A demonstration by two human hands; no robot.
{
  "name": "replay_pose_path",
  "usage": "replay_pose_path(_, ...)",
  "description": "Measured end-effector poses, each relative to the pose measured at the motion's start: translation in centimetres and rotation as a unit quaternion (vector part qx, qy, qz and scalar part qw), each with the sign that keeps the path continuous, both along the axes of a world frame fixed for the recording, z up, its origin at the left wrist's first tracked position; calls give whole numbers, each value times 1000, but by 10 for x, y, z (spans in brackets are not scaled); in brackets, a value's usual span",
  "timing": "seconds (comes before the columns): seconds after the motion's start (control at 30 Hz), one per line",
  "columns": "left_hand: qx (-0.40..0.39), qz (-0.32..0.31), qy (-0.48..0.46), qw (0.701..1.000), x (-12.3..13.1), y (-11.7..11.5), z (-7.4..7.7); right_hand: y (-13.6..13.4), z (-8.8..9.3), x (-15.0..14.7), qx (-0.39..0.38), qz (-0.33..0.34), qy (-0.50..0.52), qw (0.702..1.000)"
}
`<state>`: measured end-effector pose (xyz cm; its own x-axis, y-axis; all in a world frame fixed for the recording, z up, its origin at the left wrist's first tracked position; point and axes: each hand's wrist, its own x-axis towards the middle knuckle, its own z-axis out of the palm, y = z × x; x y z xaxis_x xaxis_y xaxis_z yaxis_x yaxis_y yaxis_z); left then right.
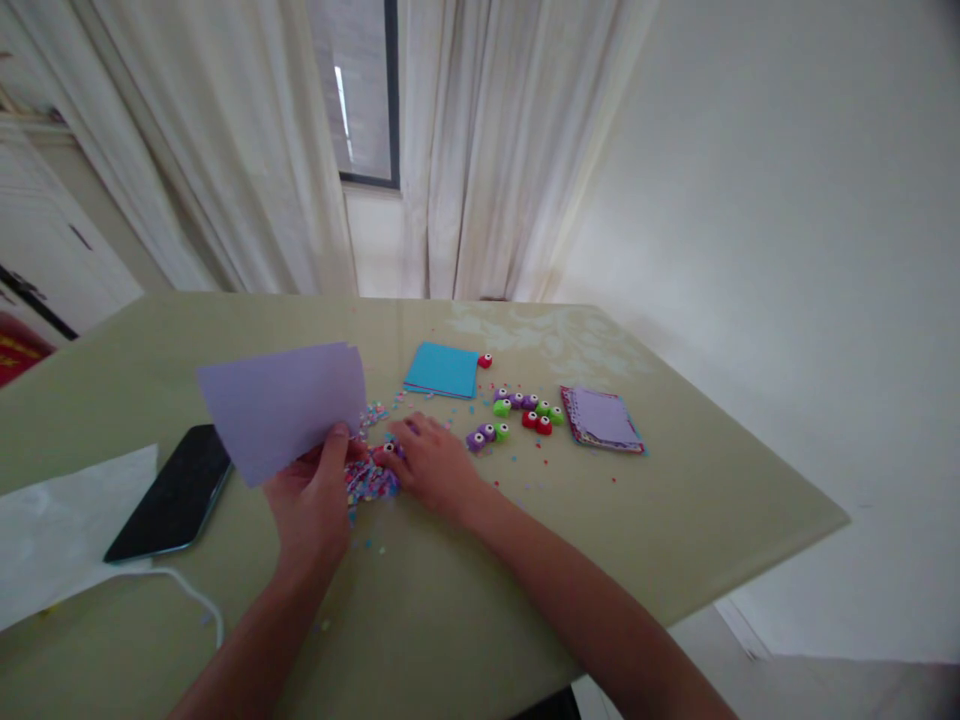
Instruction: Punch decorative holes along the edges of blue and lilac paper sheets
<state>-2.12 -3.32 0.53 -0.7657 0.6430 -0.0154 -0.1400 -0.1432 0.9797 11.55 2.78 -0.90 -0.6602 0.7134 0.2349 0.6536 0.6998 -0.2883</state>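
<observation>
My left hand [311, 490] pinches a sheet of purple paper [281, 405], which tilts up over the left of a confetti pile [371, 483]. There may be more than one sheet. Fingers of my right hand [435, 465] curl round a small red craft punch [388, 449] with an eye-like button, at the top of the pile. A bit of purple beside it is partly hidden by the fingers. Both hands are close together, and the paper's lower edge is near the punch. Whether the paper sits in the punch cannot be made out.
Several purple, green and red punches [530, 402] stand right of my hands, with one red punch [485, 360] beside blue paper sheets [442, 370]. A stack of ragged-edged paper [602, 418] lies further right. At left are a phone [172, 495], a white sheet [67, 530] and a white cable [191, 590].
</observation>
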Motion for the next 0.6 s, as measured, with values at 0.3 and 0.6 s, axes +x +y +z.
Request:
replay_pose_path(0.3, 36, -14, -8, 999, -1, 1, -2, 46, 1, 24, 32, -74, -114, 990)
replay_pose_path(0.6, -49, -153, 78, 984, 10, -8, -8, 23, 10, 48, -56, -121, 180, 975)
